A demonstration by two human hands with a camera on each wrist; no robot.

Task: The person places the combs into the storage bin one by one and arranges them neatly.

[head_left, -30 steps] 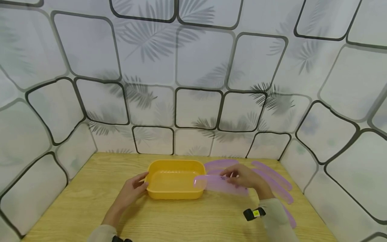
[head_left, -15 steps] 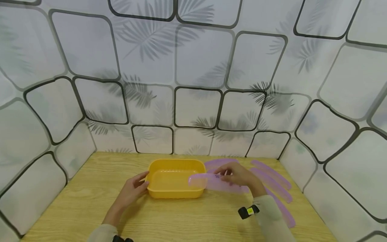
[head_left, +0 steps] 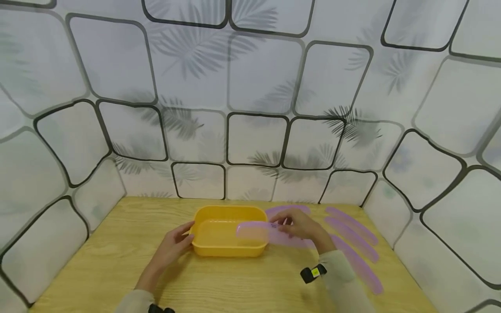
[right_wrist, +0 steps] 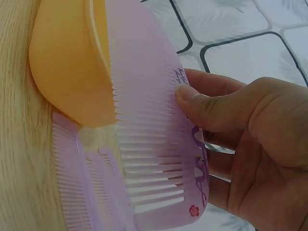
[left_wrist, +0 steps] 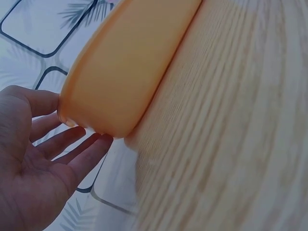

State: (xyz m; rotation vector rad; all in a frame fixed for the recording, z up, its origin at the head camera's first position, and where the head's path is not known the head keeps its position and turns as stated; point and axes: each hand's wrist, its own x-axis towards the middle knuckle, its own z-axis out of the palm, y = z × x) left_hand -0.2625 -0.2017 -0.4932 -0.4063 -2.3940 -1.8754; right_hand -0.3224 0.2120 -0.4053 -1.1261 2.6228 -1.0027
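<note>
A translucent purple comb (head_left: 254,227) slants across the right rim of a yellow plastic basin (head_left: 231,251), one end over the basin's inside. My right hand (head_left: 299,224) pinches this comb by its spine, thumb on the near face, as the right wrist view shows; its teeth (right_wrist: 154,163) point away from the palm. At the basin's left end, my left hand (head_left: 174,245) rests its thumb and fingertips against the wall. The left wrist view shows those fingers (left_wrist: 91,154) fairly straight, touching the yellow end wall (left_wrist: 115,82).
More purple combs lie on the wooden table (head_left: 219,282): one at the back (head_left: 287,209) behind the right hand, and others fanned out at the right, among them the nearest comb (head_left: 360,263). Patterned curtain-like walls (head_left: 254,139) enclose the table's back and sides.
My right hand has moved left with the comb, whose end now reaches further over the basin. The left hand and basin stay put. More of the nearest right-side comb shows.
</note>
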